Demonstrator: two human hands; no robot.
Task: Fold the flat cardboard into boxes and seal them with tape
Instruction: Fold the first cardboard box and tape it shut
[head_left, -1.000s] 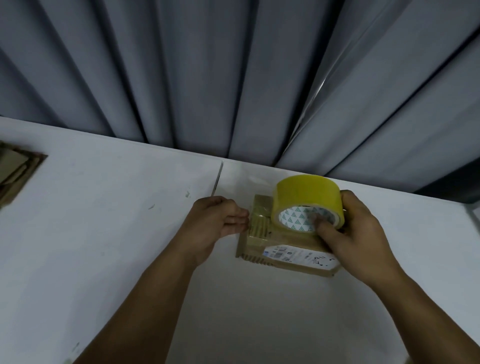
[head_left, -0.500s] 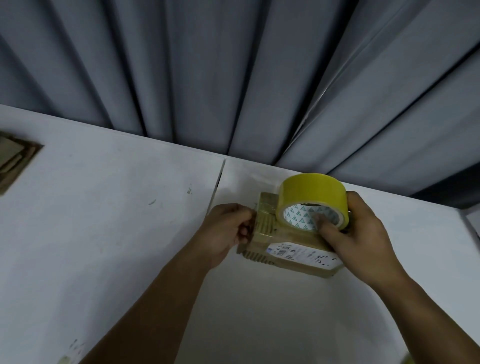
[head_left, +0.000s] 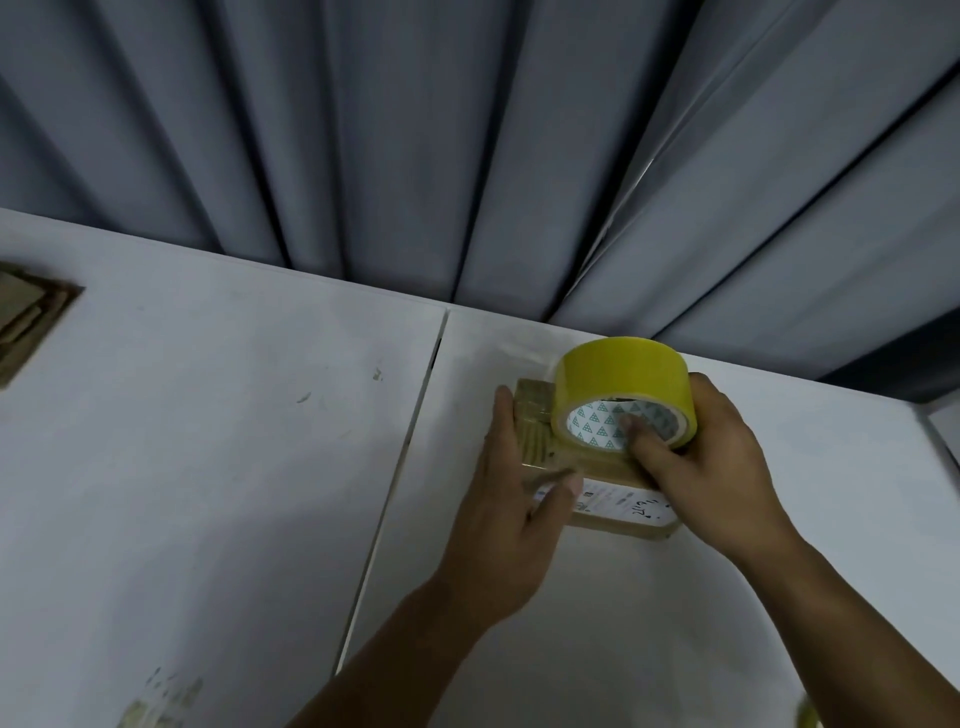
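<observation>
Far left of the box (head_left: 535, 415), stacked cardboard (head_left: 28, 317) is cut by the frame edge; the box's label (head_left: 618, 501) print is illegible.

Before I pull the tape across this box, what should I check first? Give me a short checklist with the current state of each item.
1. Tape roll gripped: ok. The right hand holds it, with the thumb inside the core.
2. Box steadied: ok. The left hand presses flat against its left end.
3. Box resting on the table: ok.
4. Roll standing on top of the box: ok.
5. Free tape end stuck to the box: cannot tell. The roll hides it.
6. Top flaps fully closed: cannot tell. The roll and hands cover them.
</observation>
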